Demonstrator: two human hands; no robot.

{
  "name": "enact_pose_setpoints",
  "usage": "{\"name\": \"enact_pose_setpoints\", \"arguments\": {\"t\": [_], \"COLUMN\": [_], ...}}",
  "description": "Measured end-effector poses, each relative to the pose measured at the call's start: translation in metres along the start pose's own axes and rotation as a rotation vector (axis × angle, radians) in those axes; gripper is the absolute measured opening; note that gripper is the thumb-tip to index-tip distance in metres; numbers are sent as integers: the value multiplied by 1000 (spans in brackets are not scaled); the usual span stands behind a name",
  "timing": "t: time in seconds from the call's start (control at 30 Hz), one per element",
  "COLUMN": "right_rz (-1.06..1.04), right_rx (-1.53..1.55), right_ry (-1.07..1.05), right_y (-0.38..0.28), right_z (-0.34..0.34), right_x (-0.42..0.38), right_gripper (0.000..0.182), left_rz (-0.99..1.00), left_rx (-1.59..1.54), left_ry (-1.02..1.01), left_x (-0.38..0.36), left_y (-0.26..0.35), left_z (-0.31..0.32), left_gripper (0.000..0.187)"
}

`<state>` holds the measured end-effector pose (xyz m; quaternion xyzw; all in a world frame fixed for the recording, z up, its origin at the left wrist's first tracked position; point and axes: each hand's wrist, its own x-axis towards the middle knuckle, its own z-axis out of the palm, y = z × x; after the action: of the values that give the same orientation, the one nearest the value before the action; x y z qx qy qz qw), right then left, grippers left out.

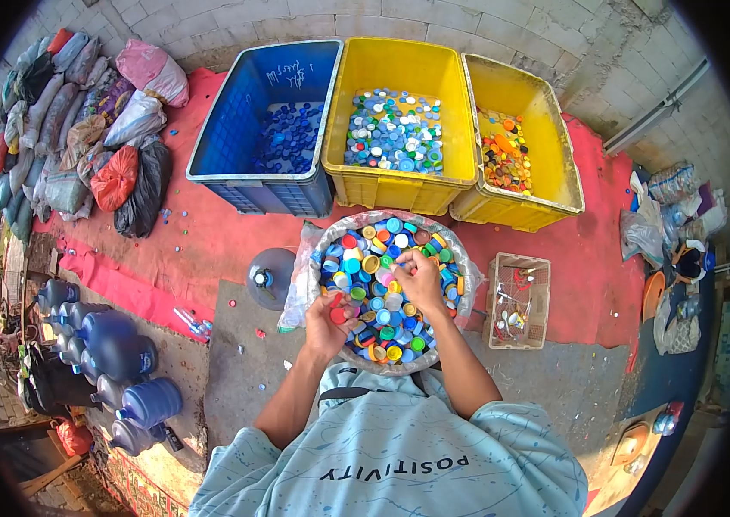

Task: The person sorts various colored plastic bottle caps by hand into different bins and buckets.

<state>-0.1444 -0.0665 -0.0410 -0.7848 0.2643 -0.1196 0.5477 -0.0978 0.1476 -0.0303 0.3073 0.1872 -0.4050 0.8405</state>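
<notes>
A round basin (465, 297) lined with clear plastic sits in front of me, heaped with bottle caps (375, 303) in many colours. Over its left side, my left hand (325, 329) is turned palm up and cradles red bottle caps (338, 315) in its curled fingers. My right hand (419, 281) hovers over the right middle of the heap with fingers pinched together. Whatever lies between those fingertips is hidden. Close beside them is a pink cap (384, 277).
Beyond the basin stand a blue crate (279, 185) with dark blue caps, a yellow crate (399, 185) with blue, white and green caps, and another yellow crate (520, 211) with orange and yellow caps. A small basket (518, 339) is at right, a water jug (271, 280) at left.
</notes>
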Motion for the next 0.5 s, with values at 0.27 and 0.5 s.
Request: {"name": "enact_pose_setpoints", "arguments": {"t": [0.27,0.5], "right_rz": [-349,-332], "right_rx": [-601,-707], "right_ry": [51,29], "right_y": [-10,-9], "right_z": [10,20], "right_x": [56,60], "right_gripper": [25,26], "left_rz": [73,98], "left_rx": [-67,-92], "left_ry": [100,197], "left_x": [-23,-27], "left_y": [-4,-6], "left_z": [-9,-11], "left_gripper": [12,23]}}
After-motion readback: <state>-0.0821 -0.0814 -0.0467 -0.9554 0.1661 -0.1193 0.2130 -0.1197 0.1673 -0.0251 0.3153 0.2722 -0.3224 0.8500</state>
